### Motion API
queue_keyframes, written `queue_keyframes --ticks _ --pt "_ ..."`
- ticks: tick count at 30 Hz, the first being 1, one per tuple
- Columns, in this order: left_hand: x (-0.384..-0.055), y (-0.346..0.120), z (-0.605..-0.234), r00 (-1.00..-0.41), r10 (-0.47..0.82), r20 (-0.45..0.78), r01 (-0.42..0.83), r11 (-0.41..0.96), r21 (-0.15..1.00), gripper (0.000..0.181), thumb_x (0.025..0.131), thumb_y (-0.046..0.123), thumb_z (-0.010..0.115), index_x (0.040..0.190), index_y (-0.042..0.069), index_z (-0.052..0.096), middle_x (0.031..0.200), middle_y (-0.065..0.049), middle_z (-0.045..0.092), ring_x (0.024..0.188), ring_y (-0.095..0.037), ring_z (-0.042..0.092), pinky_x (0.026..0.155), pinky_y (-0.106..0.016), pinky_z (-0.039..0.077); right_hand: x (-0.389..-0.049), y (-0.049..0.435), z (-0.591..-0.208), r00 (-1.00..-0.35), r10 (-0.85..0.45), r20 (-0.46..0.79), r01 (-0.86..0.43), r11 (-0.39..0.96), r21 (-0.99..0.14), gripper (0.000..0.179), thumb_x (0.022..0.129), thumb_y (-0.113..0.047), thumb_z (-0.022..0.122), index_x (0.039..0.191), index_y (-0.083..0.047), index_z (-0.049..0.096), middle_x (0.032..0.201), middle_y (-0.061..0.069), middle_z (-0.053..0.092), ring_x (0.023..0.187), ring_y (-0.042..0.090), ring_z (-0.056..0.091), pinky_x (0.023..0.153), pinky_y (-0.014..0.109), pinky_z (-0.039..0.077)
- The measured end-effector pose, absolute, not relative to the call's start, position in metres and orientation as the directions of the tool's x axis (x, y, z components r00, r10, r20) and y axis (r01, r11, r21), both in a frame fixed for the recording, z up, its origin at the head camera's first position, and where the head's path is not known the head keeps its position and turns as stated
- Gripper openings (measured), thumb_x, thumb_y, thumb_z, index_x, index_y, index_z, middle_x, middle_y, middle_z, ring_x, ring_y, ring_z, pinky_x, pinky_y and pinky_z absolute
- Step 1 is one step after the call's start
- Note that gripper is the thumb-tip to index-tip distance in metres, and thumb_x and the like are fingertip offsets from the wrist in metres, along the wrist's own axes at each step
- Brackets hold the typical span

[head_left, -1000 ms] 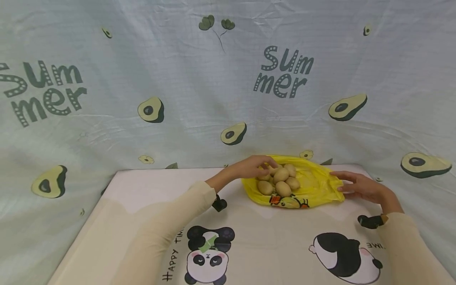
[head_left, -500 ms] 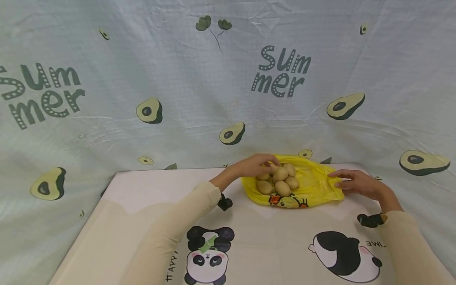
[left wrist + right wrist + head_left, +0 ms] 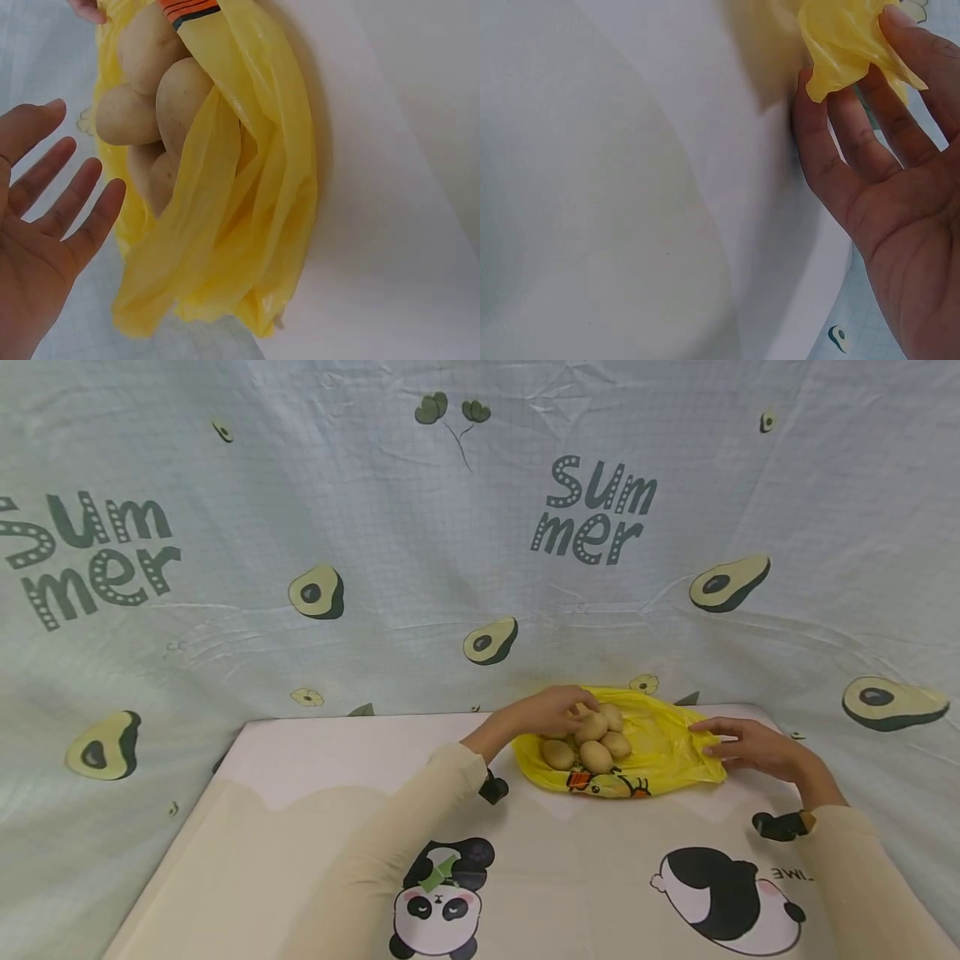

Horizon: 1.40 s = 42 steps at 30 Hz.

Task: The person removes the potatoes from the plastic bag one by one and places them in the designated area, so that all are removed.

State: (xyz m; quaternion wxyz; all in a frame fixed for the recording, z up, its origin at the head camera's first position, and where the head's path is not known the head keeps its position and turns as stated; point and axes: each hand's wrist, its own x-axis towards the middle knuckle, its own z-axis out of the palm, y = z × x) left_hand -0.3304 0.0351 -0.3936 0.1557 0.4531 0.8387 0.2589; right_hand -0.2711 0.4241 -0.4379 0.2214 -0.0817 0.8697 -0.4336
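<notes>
Several potatoes [image 3: 596,757] lie heaped in the left part of a yellow plastic bag [image 3: 652,739] at the back of the table. My left hand [image 3: 551,710] hovers at the left side of the heap, its fingertips over the potatoes in the head view. In the left wrist view its fingers [image 3: 71,195] are spread and hold nothing. At the bag's right end is my right hand [image 3: 768,752], with the loose yellow edge between thumb and fingers. The right wrist view shows those fingers [image 3: 877,131] fairly straight, touching the plastic without a tight grip.
A table cover [image 3: 570,860] printed with pandas spreads in front of the bag. Close behind stands a pale curtain [image 3: 405,527] with avocado prints. Small black devices sit at the left wrist [image 3: 493,787] and the right wrist [image 3: 780,825].
My left hand has moved right, further over the potatoes. My right hand has barely shifted at the bag's edge. The bag and the potatoes look much the same.
</notes>
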Motion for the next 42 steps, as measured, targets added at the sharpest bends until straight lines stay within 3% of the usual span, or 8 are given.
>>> queue_keyframes --ticks 13,22,29,35,42 --pt "-0.329 0.053 -0.404 -0.584 0.811 -0.038 0.686 0.517 0.512 0.046 0.103 0.014 0.061 0.147 0.009 0.050 0.147 -0.009 0.051 0.129 -0.021 0.053 0.102 -0.025 0.045 -0.272 0.425 -0.440 -0.888 -0.342 -0.308 0.041 0.609 -0.792 0.064 0.098 -0.026 0.069 0.151 -0.002 0.043 0.159 0.031 0.023 0.126 0.036 0.050 0.097 0.047 0.054" --pt "-0.335 0.054 -0.408 -0.567 0.817 -0.107 0.701 0.546 0.458 0.049 0.103 0.016 0.061 0.150 0.011 0.050 0.153 -0.006 0.049 0.141 -0.020 0.043 0.115 -0.027 0.034 -0.274 0.424 -0.442 -0.884 -0.346 -0.315 0.047 0.603 -0.796 0.066 0.097 -0.026 0.069 0.152 -0.002 0.042 0.160 0.032 0.019 0.128 0.038 0.048 0.099 0.049 0.053" --pt "-0.339 0.057 -0.410 -0.557 0.822 -0.117 0.722 0.549 0.421 0.054 0.101 0.018 0.065 0.152 0.012 0.048 0.152 -0.006 0.049 0.138 -0.020 0.045 0.113 -0.027 0.036 -0.273 0.426 -0.441 -0.884 -0.343 -0.316 0.062 0.585 -0.808 0.067 0.097 -0.024 0.070 0.152 0.000 0.040 0.161 0.032 0.016 0.127 0.036 0.049 0.097 0.045 0.054" --pt "-0.339 0.060 -0.411 -0.564 0.815 -0.131 0.707 0.559 0.433 0.057 0.101 0.018 0.063 0.154 0.012 0.044 0.144 -0.011 0.049 0.123 -0.019 0.050 0.104 -0.025 0.042 -0.270 0.428 -0.440 -0.875 -0.353 -0.330 0.088 0.555 -0.827 0.069 0.097 -0.020 0.069 0.154 0.002 0.036 0.162 0.033 0.013 0.130 0.036 0.046 0.098 0.041 0.054" --pt "-0.340 0.061 -0.407 -0.574 0.803 -0.162 0.687 0.580 0.438 0.050 0.101 0.015 0.063 0.149 0.013 0.049 0.136 -0.007 0.051 0.115 -0.016 0.049 0.098 -0.023 0.042 -0.269 0.434 -0.441 -0.871 -0.352 -0.343 0.117 0.529 -0.841 0.069 0.097 -0.017 0.069 0.154 0.002 0.036 0.162 0.032 0.012 0.124 0.025 0.052 0.095 0.031 0.054"
